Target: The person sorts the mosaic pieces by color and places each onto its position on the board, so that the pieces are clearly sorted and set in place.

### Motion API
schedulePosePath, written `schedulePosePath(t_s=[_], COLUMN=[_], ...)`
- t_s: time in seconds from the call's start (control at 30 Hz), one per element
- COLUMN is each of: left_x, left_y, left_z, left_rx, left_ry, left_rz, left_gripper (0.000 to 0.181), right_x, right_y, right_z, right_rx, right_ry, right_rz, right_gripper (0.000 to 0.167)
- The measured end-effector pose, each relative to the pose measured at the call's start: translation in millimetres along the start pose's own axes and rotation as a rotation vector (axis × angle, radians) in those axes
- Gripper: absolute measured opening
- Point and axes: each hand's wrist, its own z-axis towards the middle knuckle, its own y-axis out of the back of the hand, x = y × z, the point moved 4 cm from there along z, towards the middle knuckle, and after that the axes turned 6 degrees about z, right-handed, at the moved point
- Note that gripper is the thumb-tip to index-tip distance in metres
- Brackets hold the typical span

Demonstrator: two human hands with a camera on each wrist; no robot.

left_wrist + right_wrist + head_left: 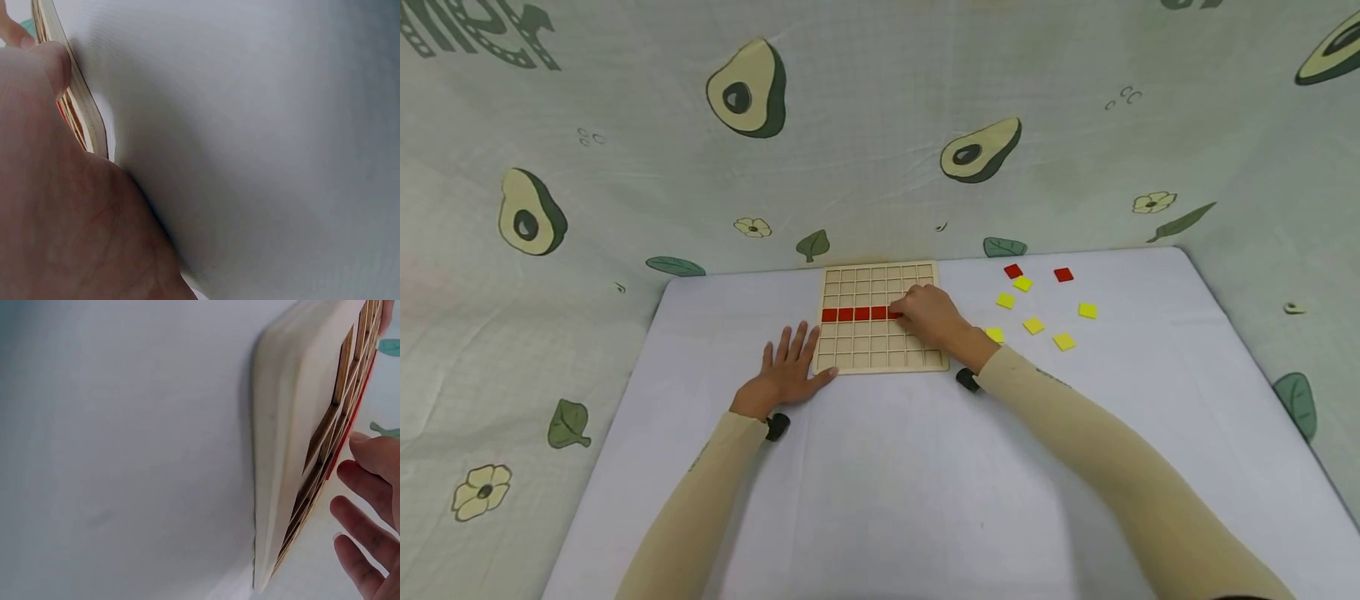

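Note:
A square wooden grid board lies near the back edge of the table, with several red tiles side by side in one row from its left side. The left hand rests flat with fingers spread, its fingertips and thumb against the board's left edge and lower left corner. Over the middle of the board, the right hand touches the right end of the red row with its fingertips. The right wrist view shows the thumb and bent fingers of that hand beside the red strip; whether they pinch a tile is unclear.
Right of the board lie several loose yellow tiles and two red ones, one nearer the board and another farther right. A patterned cloth hangs behind the white table.

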Motion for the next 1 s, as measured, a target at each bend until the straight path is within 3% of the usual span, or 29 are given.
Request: schedulePosePath(t_s=[0.4,0.5,0.67,1.0], left_x=[-1.5,-1.2,-0.4,1.1], left_y=[2.0,1.9,-0.5,-1.4], left_z=[-1.3,-1.9,-0.1,0.7], left_rx=[0.006,0.007,0.005,0.001], left_ry=[0.000,0.002,0.002,0.005], left_rz=[-0.021,-0.024,-0.026,-0.031], left_gripper=[0.095,0.095,0.096,0.096], right_x=[-1,-7,-26,-88], right_y=[6,11,29,66], right_z=[-14.0,-20.7,-43.4,-97.9], right_rx=[-0.052,-0.070,-0.085,-0.201], right_ry=[0.045,0.022,-0.084,-0.191], right_rz=[0.063,0.089,0.087,0.028], right_gripper=[0.010,0.011,0.031,0.043])
